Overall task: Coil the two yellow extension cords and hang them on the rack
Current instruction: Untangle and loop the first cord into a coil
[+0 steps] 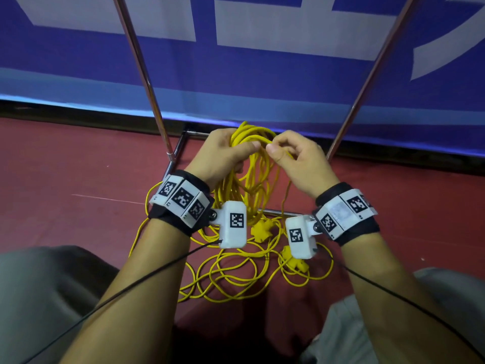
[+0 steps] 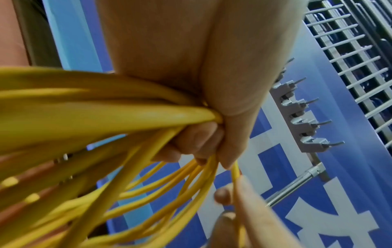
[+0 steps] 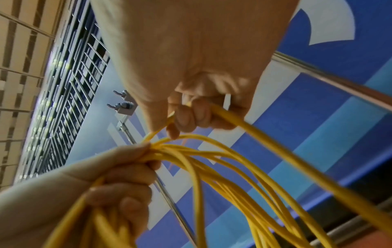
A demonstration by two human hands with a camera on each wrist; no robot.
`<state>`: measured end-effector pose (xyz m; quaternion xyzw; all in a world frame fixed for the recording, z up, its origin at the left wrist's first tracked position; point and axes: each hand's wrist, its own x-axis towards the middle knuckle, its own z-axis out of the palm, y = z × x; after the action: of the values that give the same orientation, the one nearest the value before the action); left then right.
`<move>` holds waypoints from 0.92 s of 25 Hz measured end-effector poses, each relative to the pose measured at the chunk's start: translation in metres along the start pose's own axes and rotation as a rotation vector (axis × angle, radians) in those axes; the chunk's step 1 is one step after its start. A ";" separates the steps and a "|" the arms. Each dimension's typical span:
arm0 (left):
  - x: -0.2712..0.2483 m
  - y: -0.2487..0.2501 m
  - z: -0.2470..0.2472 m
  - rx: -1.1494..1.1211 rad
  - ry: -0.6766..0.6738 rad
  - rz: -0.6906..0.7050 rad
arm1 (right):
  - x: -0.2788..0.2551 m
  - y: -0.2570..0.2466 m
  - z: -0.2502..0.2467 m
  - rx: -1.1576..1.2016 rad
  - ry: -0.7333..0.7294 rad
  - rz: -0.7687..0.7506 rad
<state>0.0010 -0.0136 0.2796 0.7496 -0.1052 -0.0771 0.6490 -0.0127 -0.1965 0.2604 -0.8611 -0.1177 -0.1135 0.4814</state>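
My left hand (image 1: pixel 225 153) grips a bundle of several loops of yellow extension cord (image 1: pixel 252 177), the coil hanging below it. The wrist view shows its fingers (image 2: pixel 197 142) curled round the strands (image 2: pixel 131 114). My right hand (image 1: pixel 291 156) pinches one strand of the same cord (image 3: pixel 250 129) right beside the left hand's thumb, its fingers (image 3: pixel 188 115) curled round it. More yellow cord lies loose and tangled on the red floor (image 1: pixel 236 274), with yellow plug ends (image 1: pixel 262 228) among it. The rack's row of grey hooks (image 2: pixel 305 120) shows high up in the left wrist view.
Two chrome rack poles (image 1: pixel 141 74) (image 1: pixel 367 82) rise left and right of my hands, joined by low base bars (image 1: pixel 275 212). A blue and white banner (image 1: pixel 262 61) stands right behind. My knees in grey trousers (image 1: pixel 39 298) flank the cord on the floor.
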 end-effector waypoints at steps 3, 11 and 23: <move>0.000 0.001 -0.001 -0.060 -0.058 0.011 | -0.004 0.009 -0.001 -0.050 -0.075 0.058; 0.001 0.009 0.000 -0.255 0.158 -0.070 | -0.005 0.034 -0.012 -0.471 -0.193 0.146; 0.016 -0.025 -0.053 0.116 0.543 -0.021 | -0.014 0.002 -0.028 -0.503 0.186 0.088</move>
<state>0.0314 0.0363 0.2632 0.7798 0.0759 0.1261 0.6085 -0.0278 -0.2232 0.2689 -0.9438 -0.0036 -0.1968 0.2654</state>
